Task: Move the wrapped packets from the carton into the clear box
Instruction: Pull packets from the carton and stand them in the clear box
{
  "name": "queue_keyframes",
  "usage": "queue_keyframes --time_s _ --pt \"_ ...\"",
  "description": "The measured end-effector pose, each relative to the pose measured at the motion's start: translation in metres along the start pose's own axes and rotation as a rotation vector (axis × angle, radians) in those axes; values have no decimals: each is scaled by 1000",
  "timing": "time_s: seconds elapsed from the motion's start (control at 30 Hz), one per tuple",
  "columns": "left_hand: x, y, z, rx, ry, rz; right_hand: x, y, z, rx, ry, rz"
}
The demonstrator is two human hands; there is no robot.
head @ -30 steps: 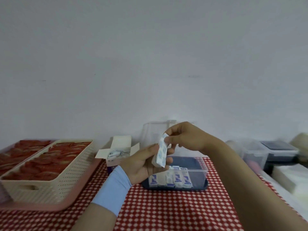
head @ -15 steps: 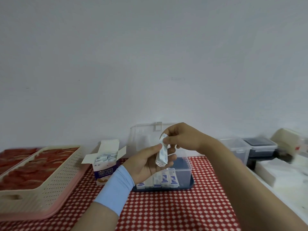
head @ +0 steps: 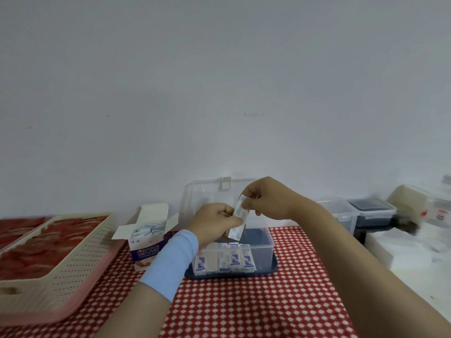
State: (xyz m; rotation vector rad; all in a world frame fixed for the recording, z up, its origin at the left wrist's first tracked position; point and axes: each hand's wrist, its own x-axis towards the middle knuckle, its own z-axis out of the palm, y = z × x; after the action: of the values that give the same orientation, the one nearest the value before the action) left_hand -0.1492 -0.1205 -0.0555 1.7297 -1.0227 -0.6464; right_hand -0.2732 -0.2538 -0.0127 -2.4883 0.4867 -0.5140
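A small stack of white-and-blue wrapped packets (head: pixel 238 220) hangs above the clear box (head: pixel 262 250). My right hand (head: pixel 266 200) pinches its top end and my left hand (head: pixel 214 222), with a blue wristband, grips its lower side. The clear box has a blue base and its lid stands raised behind. Several packets (head: pixel 225 259) stand upright in a row against its front wall. The open carton (head: pixel 147 236) sits left of the box with more packets inside.
A cream perforated basket (head: pixel 70 262) with red contents lies on a pink tray at the left. Lidded clear containers (head: pixel 361 214) stand at the right beside a white surface. A red-and-white checked cloth (head: pixel 256 303) covers the table.
My left hand has turned from palm-up to gripping the packets from the side. The packets have come lower, closer over the clear box. The view has shifted slightly.
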Motion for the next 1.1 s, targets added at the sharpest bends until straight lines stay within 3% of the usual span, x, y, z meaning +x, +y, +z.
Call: queue_keyframes --time_s 0.13,0.43,0.83,1.1 --pt "7 7 6 244 83 86 6 3 -7 -104 -63 28" --pt "27 -3 25 178 65 85 18 16 -11 -221 -139 101" --pt "38 -37 23 775 -368 -11 36 55 36 -563 -285 230" --pt "52 -48 27 812 -417 -71 48 57 68 -828 -391 340"
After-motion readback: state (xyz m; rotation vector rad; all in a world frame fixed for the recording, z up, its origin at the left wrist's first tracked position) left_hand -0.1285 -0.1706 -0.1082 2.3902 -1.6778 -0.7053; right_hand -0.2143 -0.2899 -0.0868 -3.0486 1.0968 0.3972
